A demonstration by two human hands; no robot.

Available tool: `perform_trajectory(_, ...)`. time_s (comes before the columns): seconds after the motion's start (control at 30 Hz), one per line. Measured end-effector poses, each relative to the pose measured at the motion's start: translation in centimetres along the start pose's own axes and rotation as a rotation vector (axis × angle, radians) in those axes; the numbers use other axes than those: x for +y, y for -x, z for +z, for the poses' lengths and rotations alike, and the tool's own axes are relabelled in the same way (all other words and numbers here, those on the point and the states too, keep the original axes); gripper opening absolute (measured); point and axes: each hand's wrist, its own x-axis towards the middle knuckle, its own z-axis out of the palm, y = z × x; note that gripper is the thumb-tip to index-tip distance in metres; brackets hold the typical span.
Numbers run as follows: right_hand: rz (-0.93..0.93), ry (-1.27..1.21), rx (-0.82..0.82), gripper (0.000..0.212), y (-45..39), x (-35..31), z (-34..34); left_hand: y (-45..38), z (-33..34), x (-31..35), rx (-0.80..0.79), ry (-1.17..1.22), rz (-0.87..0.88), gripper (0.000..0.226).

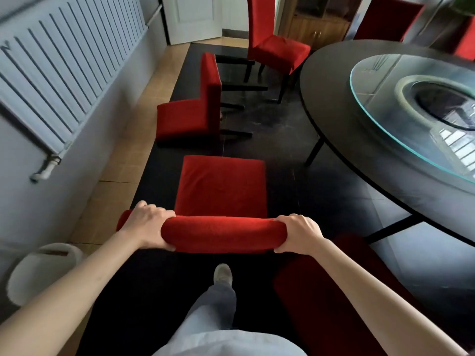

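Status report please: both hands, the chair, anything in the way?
Left hand, right hand grip top of red chair back. Chair upright. Tipped chair lies ahead; round table at right.

At the lower centre of the frame, the left hand (147, 224) and the right hand (299, 233) each grip an end of the padded top rail of an upright chair covered in red fabric (223, 186), fingers curled over its far side and thumbs on the near side. Above it, at the centre of the frame, a second red fabric chair (191, 109) lies tipped on its back on the dark floor (282, 140), and a third red chair (272, 44) stands upright beside the round black table (331, 80) at the right, which carries a round glass turntable (380, 98). A white ribbed radiator (59, 70) hangs on the wall at the upper left.
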Motion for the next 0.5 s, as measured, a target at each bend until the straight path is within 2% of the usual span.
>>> perform_trajectory(0.33,0.021,-0.013,0.01,0.076,5.9,-2.7,2.8,5.5,2.1,0.3,0.028,0.014,0.035,0.079)
perform_trajectory(0.5,0.024,-0.025,0.024,0.077,7.1,-3.3,3.5,6.6,1.9,0.4,-0.044,0.117,-0.003,0.074)
